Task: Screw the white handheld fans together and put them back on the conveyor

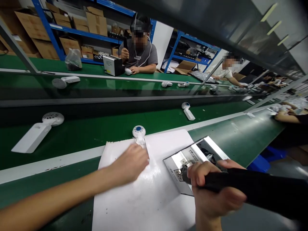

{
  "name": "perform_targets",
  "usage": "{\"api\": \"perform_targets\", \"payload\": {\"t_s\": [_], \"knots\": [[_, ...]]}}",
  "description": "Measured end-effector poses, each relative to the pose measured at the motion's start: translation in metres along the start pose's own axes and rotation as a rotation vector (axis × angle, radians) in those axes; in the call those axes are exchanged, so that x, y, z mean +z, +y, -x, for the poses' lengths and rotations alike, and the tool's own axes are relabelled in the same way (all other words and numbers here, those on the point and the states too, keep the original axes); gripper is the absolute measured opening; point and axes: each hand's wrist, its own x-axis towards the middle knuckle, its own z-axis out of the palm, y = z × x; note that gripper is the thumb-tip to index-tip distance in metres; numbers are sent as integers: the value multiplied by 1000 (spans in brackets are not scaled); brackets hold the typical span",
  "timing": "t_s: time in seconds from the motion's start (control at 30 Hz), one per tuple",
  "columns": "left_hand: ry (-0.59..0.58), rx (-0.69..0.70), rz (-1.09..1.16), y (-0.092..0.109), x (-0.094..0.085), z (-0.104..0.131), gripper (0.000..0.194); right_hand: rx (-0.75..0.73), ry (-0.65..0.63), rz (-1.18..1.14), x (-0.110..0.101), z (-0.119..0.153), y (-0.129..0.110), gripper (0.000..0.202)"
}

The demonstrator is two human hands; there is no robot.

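Observation:
A white handheld fan (139, 131) with a blue centre stands out beyond my left hand (132, 162), whose fingers are wrapped round its handle above a white sheet (144, 205). My right hand (211, 189) grips a black power screwdriver (255, 186) that lies nearly level. Its tip points at a silver metal box (176, 163) with printed lettering and an opening on top. The box rests on the right part of the sheet, just beyond my right hand.
On the green belt (108, 122) lie a white fan (53, 118) at left and another (188, 111) at right. Across the line a person (141, 54) sits by a box-shaped device (113, 65). A metal shelf hangs overhead; another person's arm (288, 118) reaches in from the right.

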Motion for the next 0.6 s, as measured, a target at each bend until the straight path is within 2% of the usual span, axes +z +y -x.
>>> {"api": "perform_targets", "payload": {"t_s": [0.1,0.2,0.3,0.4,0.47,0.6], "knots": [[-53,201,35,48,23,27,16,116,-51,-128,8,13,-6,63],[-83,326,77,71,30,44,15,159,-77,-156,23,28,-8,68],[-80,359,117,75,28,49,18,196,-80,-179,40,36,-1,64],[-46,372,125,72,27,49,18,200,-156,-214,53,35,11,55],[-34,372,118,71,28,49,20,212,-211,-230,58,33,19,51],[-37,368,102,71,30,51,20,230,-244,-232,63,35,29,49]]}}
